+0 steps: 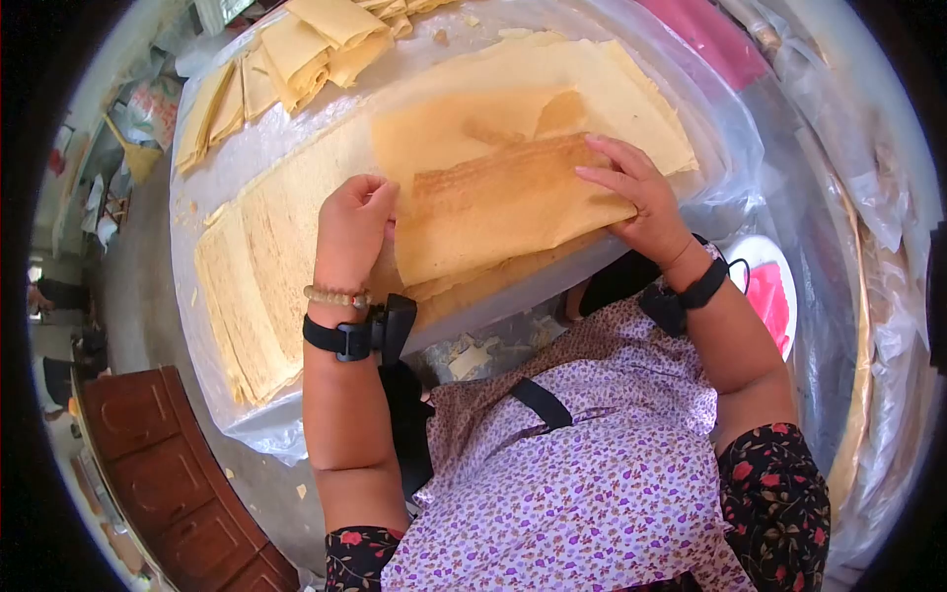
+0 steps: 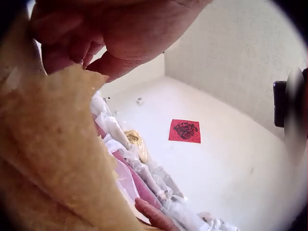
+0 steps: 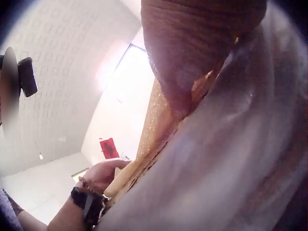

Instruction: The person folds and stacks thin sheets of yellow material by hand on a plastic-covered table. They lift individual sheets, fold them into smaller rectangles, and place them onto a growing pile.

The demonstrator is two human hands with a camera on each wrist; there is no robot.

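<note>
A thin yellow tofu skin sheet (image 1: pixel 513 217), with a browner band across it, is raised at its near side over a stack of similar sheets (image 1: pixel 631 94). My left hand (image 1: pixel 355 222) pinches its left edge between thumb and curled fingers; the left wrist view shows this hand (image 2: pixel 130 33) at the sheet's ragged corner. At the right end, my right hand (image 1: pixel 641 197) holds the edge, two fingers lying over the top and the thumb hidden under it. In the right wrist view the right hand (image 3: pixel 197 53) covers part of the sheet's edge.
Folded sheets (image 1: pixel 306 49) lie at the back left of the plastic-covered table (image 1: pixel 212 187). Another sheet pile (image 1: pixel 256 286) spreads at the left. Beside my right forearm stands a white basin (image 1: pixel 784 266) with something pink inside. A brown wooden cabinet (image 1: pixel 168 474) stands lower left.
</note>
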